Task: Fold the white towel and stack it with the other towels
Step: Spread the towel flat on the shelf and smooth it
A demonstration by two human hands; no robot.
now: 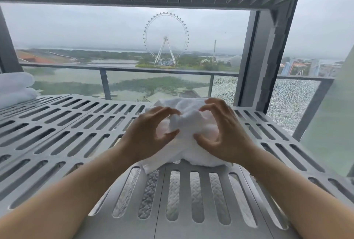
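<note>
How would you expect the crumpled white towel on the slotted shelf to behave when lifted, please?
Probably floppy: the white towel bunches into soft folds where the left hand and right hand grip it. Likely light, since curled fingers gather it. It seems unlikely to roll on the slotted shelf.

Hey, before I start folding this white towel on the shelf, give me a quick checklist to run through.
1. Grip: left hand and right hand both grip the white towel: ok.
2. Towel laid flat: it sits bunched up on the slotted shelf: not ok.
3. Corners found: hidden in the bunched cloth: cannot tell.
4. Room to spread: shelf surface shows to the towel's left: ok.
5. Stack in sight: folded towels lie at the shelf's far left: ok.
</note>
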